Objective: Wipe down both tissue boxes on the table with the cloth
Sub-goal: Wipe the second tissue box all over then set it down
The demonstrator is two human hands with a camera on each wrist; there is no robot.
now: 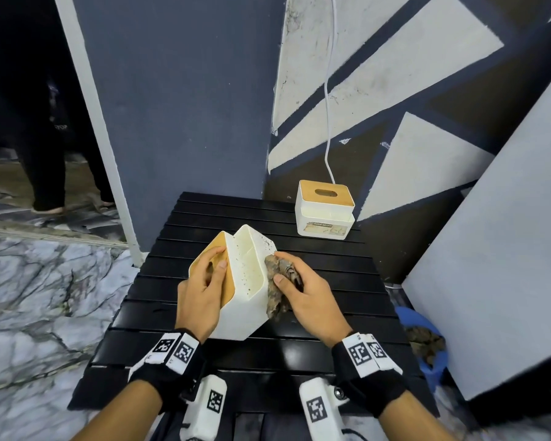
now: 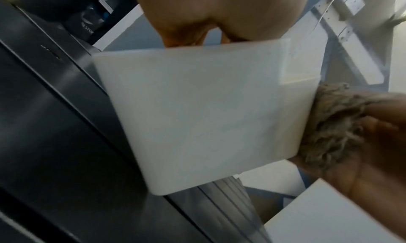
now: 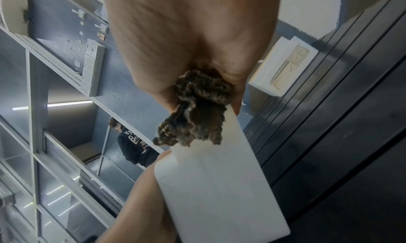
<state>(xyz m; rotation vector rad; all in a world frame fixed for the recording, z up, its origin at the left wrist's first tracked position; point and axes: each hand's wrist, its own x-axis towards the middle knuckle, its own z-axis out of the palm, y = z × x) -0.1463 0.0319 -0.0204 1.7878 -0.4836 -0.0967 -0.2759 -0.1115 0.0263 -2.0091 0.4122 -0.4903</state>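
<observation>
A white tissue box with a wooden lid is tipped up on the black slatted table, its speckled side facing me. My left hand grips it from the lid side, thumb across the edge. My right hand holds a bunched brown cloth and presses it against the box's right side. The left wrist view shows the box's white wall with the cloth at its right. The right wrist view has the cloth against the box. A second tissue box stands upright at the table's far right.
A white cable hangs down the painted wall behind the second box. A white panel leans at the right, with a blue dustpan of debris at its foot. Marble floor lies left of the table. A person's legs stand far left.
</observation>
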